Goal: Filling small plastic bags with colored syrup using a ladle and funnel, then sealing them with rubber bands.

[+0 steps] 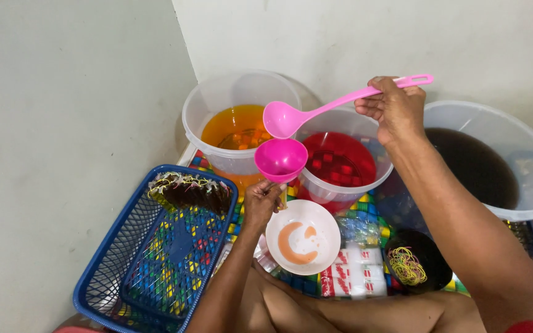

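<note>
The right hand (396, 108) is closed around the handle of a pink ladle (316, 111), gripping it near the handle's far end. The ladle is held roughly level, with its bowl positioned directly above a pink funnel (280, 159).

The left hand (261, 200) is closed around the lower part of the funnel and holds it upright; the funnel's spout is hidden behind the fingers. Whether the left hand also grips a bag or tube below the funnel cannot be determined.

Just beside the left hand, toward the person, sits a white bowl (303, 237) with an orange residue on its base. Behind the funnel stand two clear tubs: an orange-liquid tub (239, 123) on the left and a red-liquid tub (340, 163) containing red cubes to its right. A larger dark-liquid tub (488, 163) sits on the far right, partly behind the right forearm.

A blue mesh basket (155, 246) lies to the left; a row of dark filled packets (189, 188) rests along its far edge. A small black dish of rubber bands (416, 262) is located near the person's knee.
</note>
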